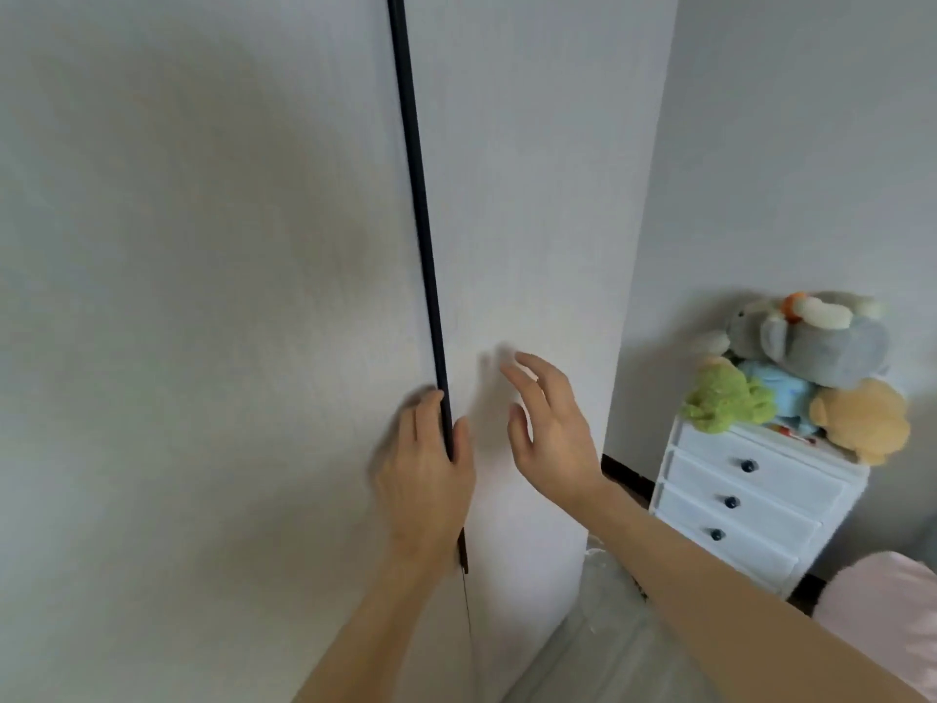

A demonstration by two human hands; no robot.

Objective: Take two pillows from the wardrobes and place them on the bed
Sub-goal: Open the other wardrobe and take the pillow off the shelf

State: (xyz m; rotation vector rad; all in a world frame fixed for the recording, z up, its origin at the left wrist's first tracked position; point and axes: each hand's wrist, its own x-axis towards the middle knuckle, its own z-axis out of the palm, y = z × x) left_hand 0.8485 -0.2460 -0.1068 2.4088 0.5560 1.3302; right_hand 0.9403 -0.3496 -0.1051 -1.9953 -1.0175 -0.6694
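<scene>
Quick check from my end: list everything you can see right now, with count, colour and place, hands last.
wardrobe doors: two, white, filling the left and centre, closed or nearly so.
handle strip: one, black, vertical, between the two doors.
drawer chest: one, white with dark knobs, right of the wardrobe against the wall.
plush toys: about four, grey, green, blue and orange, piled on the chest.
pink fabric: one piece, pale pink, lower right corner; cannot tell what it is.
pillows: none in view.
left hand: grips the black strip at the door edge.
right hand: fingers spread, at the right door; contact unclear.
</scene>
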